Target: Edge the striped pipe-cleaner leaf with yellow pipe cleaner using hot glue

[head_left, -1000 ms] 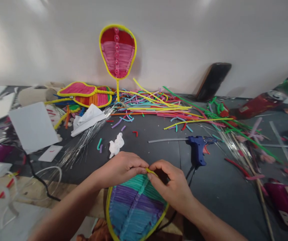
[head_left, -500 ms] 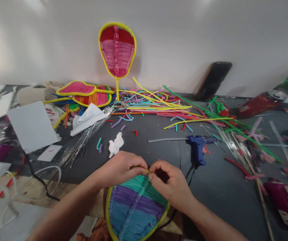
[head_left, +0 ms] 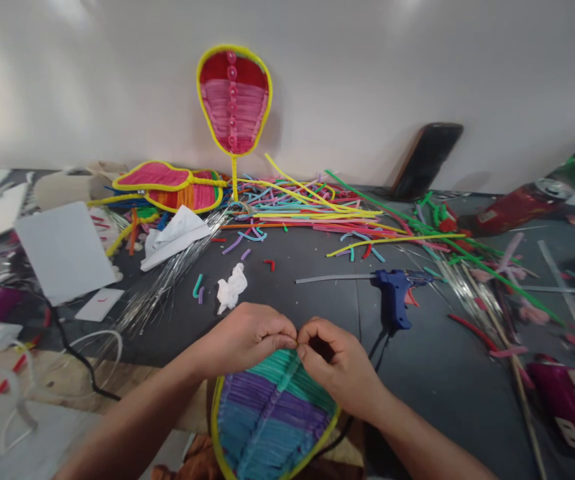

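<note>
Close to my body, at the table's front edge, is a pipe-cleaner leaf shape with teal, purple and blue bands, a raised centre rib and a yellow rim. Both hands pinch at its far tip, fingertips almost meeting. My left hand is closed on the yellow pipe cleaner there, thumb against forefinger. From the other side my right hand pinches the same spot. Fingers hide most of the yellow tip. A blue hot glue gun lies right of my hands, a clear glue stick at its rear.
Loose pipe cleaners are heaped along the wall. A pink leaf shape stands upright behind them. A phone leans on the wall, near a red can. Wires, white paper and crumpled tissue lie leftward.
My fingertips have drawn slightly closer together, covering more of the yellow tip. The leaf shape shifts barely; everything else stays in place.
</note>
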{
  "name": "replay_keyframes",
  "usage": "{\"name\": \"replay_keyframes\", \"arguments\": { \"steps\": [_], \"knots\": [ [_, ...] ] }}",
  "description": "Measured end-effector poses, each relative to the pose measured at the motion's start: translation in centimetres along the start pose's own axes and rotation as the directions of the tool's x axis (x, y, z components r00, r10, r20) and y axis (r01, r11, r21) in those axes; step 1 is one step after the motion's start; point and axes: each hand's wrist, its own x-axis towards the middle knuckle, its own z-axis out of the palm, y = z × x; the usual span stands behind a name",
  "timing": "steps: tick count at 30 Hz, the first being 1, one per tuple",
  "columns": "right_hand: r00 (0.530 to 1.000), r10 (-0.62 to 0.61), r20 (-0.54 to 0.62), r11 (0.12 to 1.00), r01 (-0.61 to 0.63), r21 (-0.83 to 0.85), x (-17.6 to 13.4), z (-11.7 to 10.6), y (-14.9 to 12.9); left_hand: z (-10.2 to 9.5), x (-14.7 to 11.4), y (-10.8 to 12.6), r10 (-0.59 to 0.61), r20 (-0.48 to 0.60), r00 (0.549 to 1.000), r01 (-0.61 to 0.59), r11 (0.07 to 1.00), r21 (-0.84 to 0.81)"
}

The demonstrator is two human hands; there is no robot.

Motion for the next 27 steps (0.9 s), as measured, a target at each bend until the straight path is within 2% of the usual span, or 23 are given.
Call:
{"name": "replay_keyframes", "arguments": {
  "steps": [5, 9, 11, 15, 17, 23, 27],
  "knots": [
    [0.997, 0.067, 0.028, 0.988, -0.071, 0.139, 0.0, -0.3, -0.1, -0.6, 0.0, 0.0, -0.046, 0.017, 0.999, 0.047, 0.997, -0.055],
    [0.991, 0.135, 0.018, 0.937, -0.133, 0.324, 0.0, -0.8, 0.0, -1.0, -0.1, 0.1, -0.079, 0.035, 0.996, 0.083, 0.991, -0.103],
    [0.987, 0.148, 0.057, 0.92, -0.159, 0.358, 0.0, -1.2, 0.1, -1.1, -0.2, 0.2, -0.089, 0.042, 0.995, 0.094, 0.988, -0.122],
    [0.963, 0.14, 0.232, 0.928, -0.209, 0.307, -0.3, -1.8, 0.3, -1.2, -0.1, 0.3, -0.128, 0.07, 0.989, 0.137, 0.979, -0.148],
    [0.95, 0.144, 0.277, 0.938, -0.22, 0.268, -0.4, -1.9, 0.4, -1.3, 0.0, 0.3, -0.153, 0.089, 0.984, 0.165, 0.975, -0.149],
    [0.963, 0.133, 0.236, 0.965, -0.18, 0.193, -0.5, -1.9, 0.4, -1.6, -0.2, 0.0, -0.219, 0.176, 0.96, 0.26, 0.929, -0.262],
    [0.977, 0.097, 0.189, 0.962, -0.141, 0.234, -0.5, -1.6, 0.3, -1.7, -0.4, -0.3, -0.219, 0.222, 0.95, 0.289, 0.884, -0.367]
  ]
}}
